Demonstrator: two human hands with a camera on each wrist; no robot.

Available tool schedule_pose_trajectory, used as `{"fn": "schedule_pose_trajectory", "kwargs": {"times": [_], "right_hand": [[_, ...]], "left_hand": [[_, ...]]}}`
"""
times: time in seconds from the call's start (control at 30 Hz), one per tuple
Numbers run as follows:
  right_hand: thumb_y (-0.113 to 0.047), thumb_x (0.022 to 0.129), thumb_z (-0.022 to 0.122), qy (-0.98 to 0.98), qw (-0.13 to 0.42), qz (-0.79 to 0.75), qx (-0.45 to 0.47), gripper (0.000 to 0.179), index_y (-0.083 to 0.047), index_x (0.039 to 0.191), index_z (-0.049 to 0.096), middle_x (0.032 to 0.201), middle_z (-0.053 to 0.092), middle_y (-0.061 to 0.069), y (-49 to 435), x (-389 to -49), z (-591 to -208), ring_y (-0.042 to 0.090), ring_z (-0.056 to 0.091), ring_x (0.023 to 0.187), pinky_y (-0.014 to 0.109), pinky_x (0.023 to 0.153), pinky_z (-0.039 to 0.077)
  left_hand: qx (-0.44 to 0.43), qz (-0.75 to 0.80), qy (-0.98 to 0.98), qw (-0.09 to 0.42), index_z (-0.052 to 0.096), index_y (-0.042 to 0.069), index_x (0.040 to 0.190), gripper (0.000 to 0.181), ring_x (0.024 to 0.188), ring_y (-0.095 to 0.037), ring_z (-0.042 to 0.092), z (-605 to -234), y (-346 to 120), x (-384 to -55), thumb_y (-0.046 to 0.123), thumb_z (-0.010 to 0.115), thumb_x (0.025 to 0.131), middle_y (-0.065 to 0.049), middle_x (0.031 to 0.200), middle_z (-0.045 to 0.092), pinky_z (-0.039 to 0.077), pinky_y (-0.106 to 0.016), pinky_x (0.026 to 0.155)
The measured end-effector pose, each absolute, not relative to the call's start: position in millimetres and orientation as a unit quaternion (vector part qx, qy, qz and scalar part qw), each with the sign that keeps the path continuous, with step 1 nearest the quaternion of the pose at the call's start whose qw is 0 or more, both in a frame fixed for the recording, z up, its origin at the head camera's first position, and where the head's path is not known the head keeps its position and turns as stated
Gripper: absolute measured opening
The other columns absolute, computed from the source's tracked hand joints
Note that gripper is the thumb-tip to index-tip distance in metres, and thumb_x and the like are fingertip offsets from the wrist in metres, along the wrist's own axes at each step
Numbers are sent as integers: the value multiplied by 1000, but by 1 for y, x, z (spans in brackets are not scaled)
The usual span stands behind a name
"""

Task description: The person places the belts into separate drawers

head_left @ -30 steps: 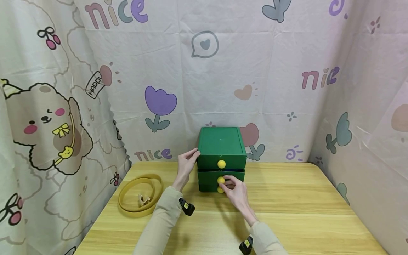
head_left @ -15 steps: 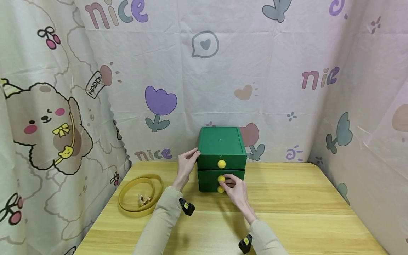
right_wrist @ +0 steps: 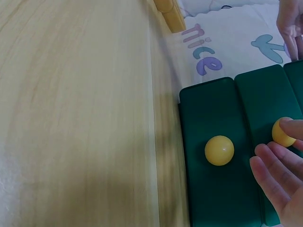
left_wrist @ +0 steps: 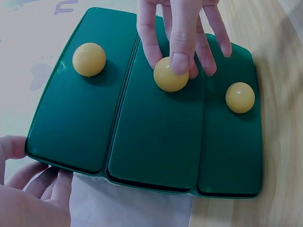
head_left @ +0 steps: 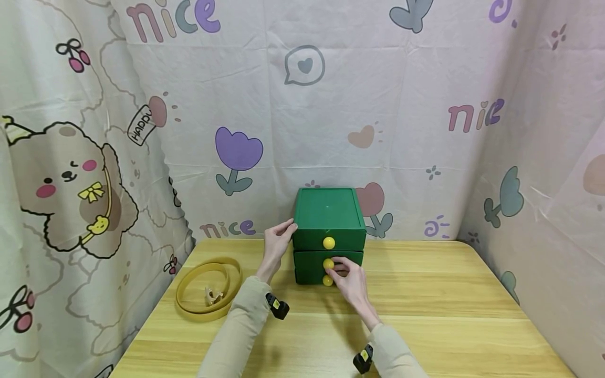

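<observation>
A green cabinet [head_left: 327, 209] with three drawers, each with a round yellow knob, stands on the table. My right hand [head_left: 351, 283] pinches the middle drawer's knob [left_wrist: 166, 79] between thumb and fingers. The middle drawer front [left_wrist: 151, 142] sits nearly level with its neighbours. At the cabinet's upper left corner my left hand [head_left: 275, 247] rests its fingertips against the edge and side; in the left wrist view its fingers [left_wrist: 61, 189] press there. The top knob [head_left: 329, 243] and bottom knob [right_wrist: 219, 150] are untouched.
A coiled yellow band [head_left: 208, 316] lies on the wooden table [head_left: 425, 310] at the left, with a small pale clip-like object [head_left: 214, 296] inside the coil. A printed curtain [head_left: 302, 121] hangs close behind the cabinet and along both sides.
The middle drawer has moved inward, and the dark gap above it has narrowed. My right hand has moved slightly with its knob. My left hand has stayed at the corner.
</observation>
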State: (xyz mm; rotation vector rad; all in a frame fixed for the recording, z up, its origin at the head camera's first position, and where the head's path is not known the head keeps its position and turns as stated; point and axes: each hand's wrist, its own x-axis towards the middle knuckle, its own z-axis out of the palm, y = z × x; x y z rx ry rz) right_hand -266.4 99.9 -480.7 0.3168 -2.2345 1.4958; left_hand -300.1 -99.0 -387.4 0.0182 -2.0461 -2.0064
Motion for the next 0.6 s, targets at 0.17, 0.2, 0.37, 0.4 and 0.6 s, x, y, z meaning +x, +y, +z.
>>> {"fn": "schedule_pose_trajectory", "kwargs": {"times": [0.17,0.2,0.37,0.4,0.6], "right_hand": [[-5,82,81,-806,224,535,118,22,-5,103,76,83,78,12,100,-268,-481,20,75,73,21,65,60],[-5,82,81,-806,224,535,118,22,-5,103,76,83,78,12,100,-268,-481,20,75,73,21,65,60],[-6,83,81,-809,218,534,112,21,-5,103,76,83,78,12,100,-269,-482,20,75,74,20,65,59],[-7,83,81,-810,216,534,109,21,-5,103,76,83,78,12,100,-269,-481,20,76,74,19,65,59],[-7,83,81,-813,214,531,106,21,-6,104,76,84,78,11,99,-270,-481,21,76,77,19,66,59]], "left_hand": [[4,-694,-706,138,68,2,129,35,123,-28,64,-387,-98,-299,16,66,97,-18,131,68,53,-37,104],[4,-695,-706,138,68,2,129,35,123,-28,64,-387,-98,-299,16,66,97,-18,132,68,52,-38,105],[0,-697,-705,135,68,3,130,36,125,-29,63,-387,-99,-299,15,66,97,-18,133,67,50,-42,108],[-1,-697,-704,134,67,3,130,36,126,-29,63,-387,-99,-299,15,66,97,-18,133,67,50,-42,108],[-1,-694,-707,135,67,3,131,36,125,-30,62,-387,-99,-298,15,65,97,-18,134,66,51,-41,107]]}}
